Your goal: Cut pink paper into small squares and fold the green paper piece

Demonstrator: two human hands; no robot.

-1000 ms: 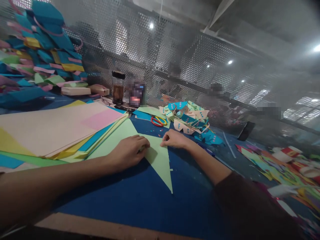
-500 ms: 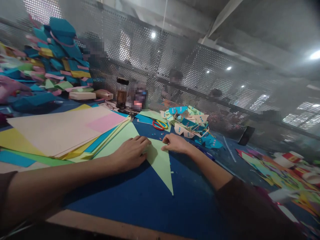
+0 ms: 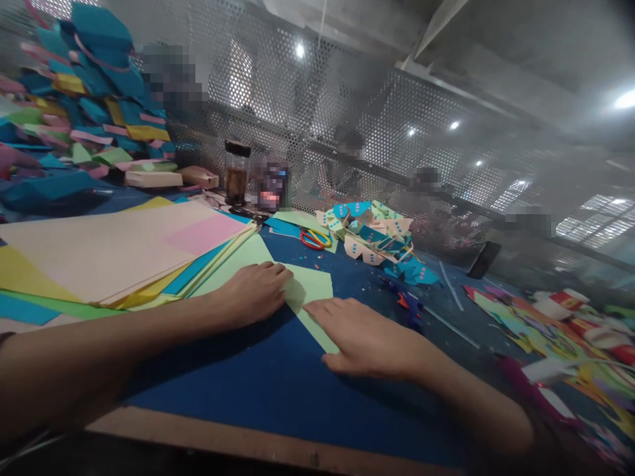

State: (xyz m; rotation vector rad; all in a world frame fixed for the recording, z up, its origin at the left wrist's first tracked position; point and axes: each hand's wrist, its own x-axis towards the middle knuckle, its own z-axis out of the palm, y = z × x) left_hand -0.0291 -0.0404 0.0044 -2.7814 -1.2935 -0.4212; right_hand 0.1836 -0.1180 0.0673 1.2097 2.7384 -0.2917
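A light green paper sheet (image 3: pixel 317 284) lies on the blue tabletop, its left part reaching beside the paper stack. My left hand (image 3: pixel 258 291) rests palm down on it, fingers loosely bent and pressing on the surface. Over the sheet's right corner, my right hand (image 3: pixel 367 337) lies flat with fingers stretched to the left and thumb apart, covering that corner. Neither hand grips anything. A stack of coloured paper sheets (image 3: pixel 124 244) sits left of my left hand. Beyond my right hand lies a dark blue glue gun (image 3: pixel 409 305) with an orange trigger.
Scissors with red and yellow handles (image 3: pixel 314 239) lie farther back, near a heap of dotted paper pieces (image 3: pixel 372 248). A lidded jar (image 3: pixel 237 175) stands by the mesh wall. Folded paper shapes (image 3: pixel 99 106) pile up at left; paper cutouts (image 3: pixel 526 330) lie at right.
My right hand has come nearer and flattened, from bent fingers at the sheet's far right edge onto its near right corner. My left hand stays on the sheet. The view has shifted slightly.
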